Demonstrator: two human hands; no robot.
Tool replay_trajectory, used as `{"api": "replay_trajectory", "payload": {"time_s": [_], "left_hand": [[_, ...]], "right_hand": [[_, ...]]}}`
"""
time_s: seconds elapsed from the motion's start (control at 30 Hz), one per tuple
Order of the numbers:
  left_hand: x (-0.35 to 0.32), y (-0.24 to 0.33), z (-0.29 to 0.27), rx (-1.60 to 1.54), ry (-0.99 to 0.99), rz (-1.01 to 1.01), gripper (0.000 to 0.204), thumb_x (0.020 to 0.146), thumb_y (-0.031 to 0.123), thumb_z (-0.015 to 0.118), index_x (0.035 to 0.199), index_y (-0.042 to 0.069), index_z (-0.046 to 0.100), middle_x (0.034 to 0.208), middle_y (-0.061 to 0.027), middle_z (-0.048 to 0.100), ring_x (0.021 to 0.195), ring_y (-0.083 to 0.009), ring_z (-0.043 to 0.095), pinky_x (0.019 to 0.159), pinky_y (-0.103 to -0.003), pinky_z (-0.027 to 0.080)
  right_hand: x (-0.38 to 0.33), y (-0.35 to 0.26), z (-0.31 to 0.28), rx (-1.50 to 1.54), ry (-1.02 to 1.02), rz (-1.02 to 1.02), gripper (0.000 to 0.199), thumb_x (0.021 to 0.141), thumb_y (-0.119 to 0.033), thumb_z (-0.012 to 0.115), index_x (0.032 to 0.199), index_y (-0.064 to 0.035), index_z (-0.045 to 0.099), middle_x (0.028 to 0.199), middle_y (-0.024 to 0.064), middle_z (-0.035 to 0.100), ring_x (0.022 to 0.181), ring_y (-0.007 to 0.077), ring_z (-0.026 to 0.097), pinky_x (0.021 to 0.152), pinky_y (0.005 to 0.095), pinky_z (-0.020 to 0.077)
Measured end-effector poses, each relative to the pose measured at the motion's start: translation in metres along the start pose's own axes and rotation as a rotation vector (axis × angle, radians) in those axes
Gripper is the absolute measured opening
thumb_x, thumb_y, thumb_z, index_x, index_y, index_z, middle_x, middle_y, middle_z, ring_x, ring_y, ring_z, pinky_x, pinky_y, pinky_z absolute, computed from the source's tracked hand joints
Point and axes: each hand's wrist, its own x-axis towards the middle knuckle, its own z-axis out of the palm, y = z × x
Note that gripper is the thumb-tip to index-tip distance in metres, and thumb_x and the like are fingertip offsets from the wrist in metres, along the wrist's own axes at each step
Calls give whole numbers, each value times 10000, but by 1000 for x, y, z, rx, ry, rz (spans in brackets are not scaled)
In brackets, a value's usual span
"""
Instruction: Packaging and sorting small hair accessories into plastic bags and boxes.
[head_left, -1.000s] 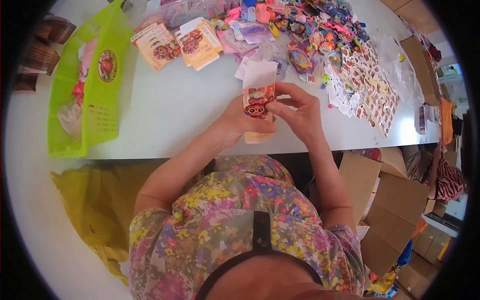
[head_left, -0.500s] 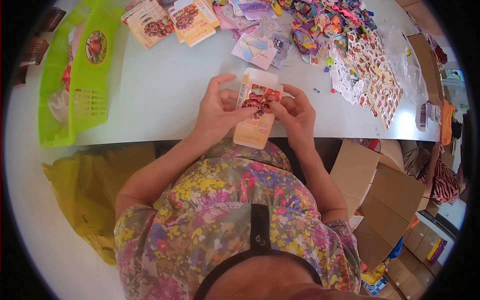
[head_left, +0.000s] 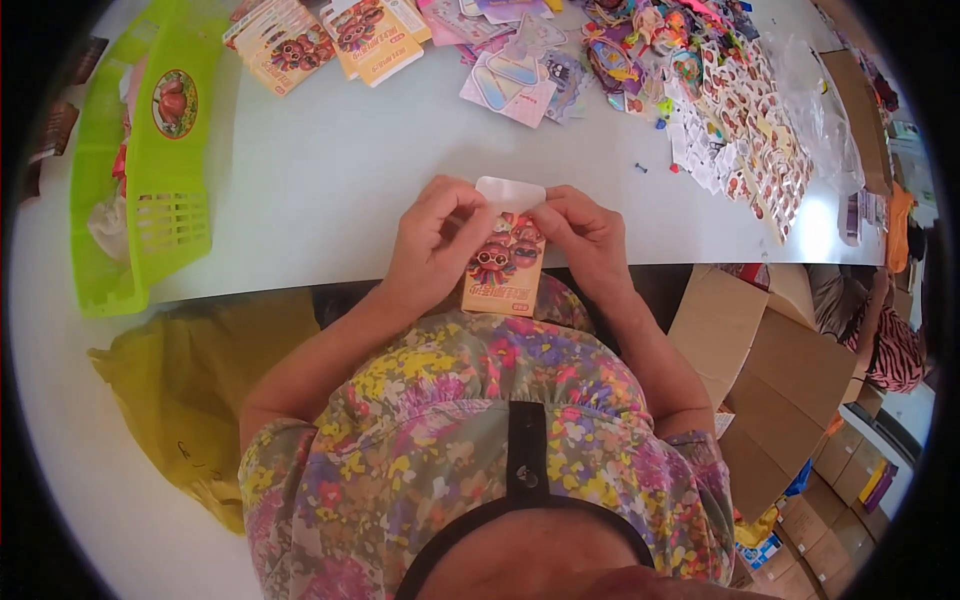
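The head view shows, farthest to the left of the left hand, brown packets [head_left: 52,130] at the edge of the picture. Next comes a lime-green plastic basket [head_left: 180,165], well apart from that hand, with a slotted end and an oval label on its wall; a whitish bundle [head_left: 108,228] lies in it. Below the basket, left of the left forearm, a mustard-yellow plastic bag [head_left: 200,400] sags beside the table [head_left: 320,180]. Beyond the left hand, up and to its left, a fan of printed cartons [head_left: 285,55] lies near a second stack of cartons [head_left: 375,45].

The left hand [head_left: 435,245] pinches the upper left edge of a small yellow-orange carton [head_left: 505,265], thumb against its printed front. The carton is between the two hands at the near table edge, its lower end close to the floral blouse [head_left: 460,430], its white end flap [head_left: 511,191] raised. Straight beyond the hands lie pastel cards [head_left: 515,85]. The right hand [head_left: 588,240] is clamped on the carton's upper right corner, thumb and fingers bent.

Beyond the right hand, to its right, are a tiny dark screw-like piece [head_left: 641,168], a heap of colourful trinkets [head_left: 660,45], scattered sticker sheets [head_left: 750,125] and a clear plastic bag [head_left: 822,120]. Right of the right forearm stands an open cardboard box [head_left: 790,390].
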Motion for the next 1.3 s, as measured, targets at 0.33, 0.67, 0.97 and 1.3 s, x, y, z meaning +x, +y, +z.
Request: {"api": "replay_trajectory", "payload": {"time_s": [0.33,0.67,0.97,1.3], "left_hand": [[20,32,-15,-350,-16,-230,89,826,-9,711,865,6,632,885,-24,631,795,-73,620,686,-209,525],[29,46,-23,-363,-97,-325,60,828,-4,701,883,0,679,809,-27,655,743,-73,608,674,-227,515],[8,51,-33,-291,-233,-275,63,887,-4,624,910,-5,682,987,-62,573,821,-76,557,670,-217,459],[13,20,-6,-212,-113,134,885,712,49,799,1429,-1,283,1447,-142,375,1310,-230,418,1025,-388,442]], "right_hand": [[21,-36,-16,-261,-173,73,107,852,-49,700,931,21,710,871,33,701,805,106,641,697,249,519],[37,-64,-15,-211,-314,238,96,851,-70,698,881,18,723,744,5,685,715,54,612,646,221,512],[-6,-58,-4,-180,-229,78,158,856,-20,678,1010,11,697,1008,90,692,895,113,634,770,255,517],[14,-31,23,504,180,247,157,942,-163,600,1026,-33,572,917,26,624,834,85,605,699,282,567]]}}
